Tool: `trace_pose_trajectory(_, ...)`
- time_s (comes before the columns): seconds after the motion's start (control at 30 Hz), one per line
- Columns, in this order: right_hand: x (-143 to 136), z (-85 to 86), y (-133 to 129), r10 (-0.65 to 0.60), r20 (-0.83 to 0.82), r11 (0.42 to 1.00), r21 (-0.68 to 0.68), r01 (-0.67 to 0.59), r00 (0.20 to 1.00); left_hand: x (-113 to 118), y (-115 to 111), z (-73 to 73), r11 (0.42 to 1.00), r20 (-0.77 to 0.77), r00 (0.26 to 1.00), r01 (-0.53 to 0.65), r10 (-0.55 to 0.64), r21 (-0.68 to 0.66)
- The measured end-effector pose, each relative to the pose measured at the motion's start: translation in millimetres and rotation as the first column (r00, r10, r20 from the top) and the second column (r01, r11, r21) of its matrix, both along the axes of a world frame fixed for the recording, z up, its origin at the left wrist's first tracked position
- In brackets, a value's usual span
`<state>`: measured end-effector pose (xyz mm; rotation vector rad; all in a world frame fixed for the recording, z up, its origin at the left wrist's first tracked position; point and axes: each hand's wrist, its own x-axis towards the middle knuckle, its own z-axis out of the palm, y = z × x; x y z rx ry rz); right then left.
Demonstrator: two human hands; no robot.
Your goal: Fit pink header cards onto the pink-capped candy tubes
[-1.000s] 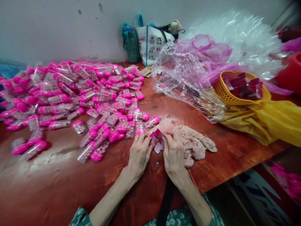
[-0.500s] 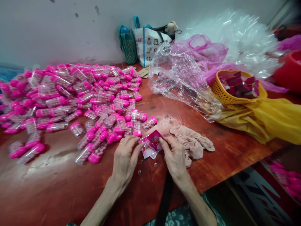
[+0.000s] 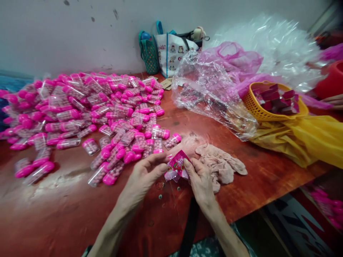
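Observation:
My right hand [image 3: 200, 178] pinches a few pink printed labels [image 3: 178, 162] between thumb and fingers. They overlap, their lower edges fanned out, over the front of the table. At their left edge is my left hand [image 3: 146, 173], thumb and fingers apart and the labels not gripped between them. Just beyond lies a large heap of small clear bottles with pink caps [image 3: 118, 137], filled with pinkish balls. A crumpled beige cloth glove [image 3: 222, 162] rests to the right of my right hand.
A yellow basket [image 3: 248, 100] holding dark red folded pieces [image 3: 273, 98] stands at the right on yellow plastic [image 3: 302, 137]. Crumpled clear plastic [image 3: 203, 85] and pink bags [image 3: 233, 57] lie beside it. Bags [image 3: 171, 53] stand by the wall. Another person's hand [image 3: 336, 101] shows at the right edge.
My left hand has let go of the labels and opened a little to their left. My right hand still holds them. Another person's hand has appeared at the right edge.

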<state>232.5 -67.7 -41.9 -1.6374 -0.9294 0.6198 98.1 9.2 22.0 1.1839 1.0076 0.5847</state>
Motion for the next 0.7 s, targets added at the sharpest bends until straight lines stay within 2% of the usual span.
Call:
trace_pose_trajectory(0.03, -2.7, 2.4, -0.5, 0.015, 0.006, 1.000, -0.007, -0.015, 1.000, 4.8, -3.4, -5.7, 0.997, 0.022, 0.999, 0.040, -0.038, -0.069)
trace_pose_trajectory(0.1, -8.9, 7.0, -1.5, 0.038, 0.018, 0.999, -0.018, -0.037, 0.999, 12.7, -8.8, -17.0, 0.989, 0.054, 0.998, 0.035, -0.028, -0.144)
trace_pose_trajectory(0.23, -17.7, 13.4, -2.3, 0.073, 0.025, 0.997, 0.003, -0.073, 0.997, 15.8, -11.7, -31.4, 0.972, 0.099, 0.981, -0.146, 0.166, -0.185)
trace_pose_trajectory(0.4, -12.9, 15.1, -2.8, 0.175, -0.096, 0.985, 0.020, -0.174, 0.980, 6.5, -8.5, -30.3, 0.954, 0.171, 0.962, -0.164, 0.211, -0.253)
trace_pose_trajectory(0.7, -12.9, 13.2, -0.3, 0.143, -0.218, 0.987, -0.043, -0.155, 0.966, 4.0, -7.4, -38.6, 0.932, 0.173, 0.938, -0.251, 0.301, -0.262)
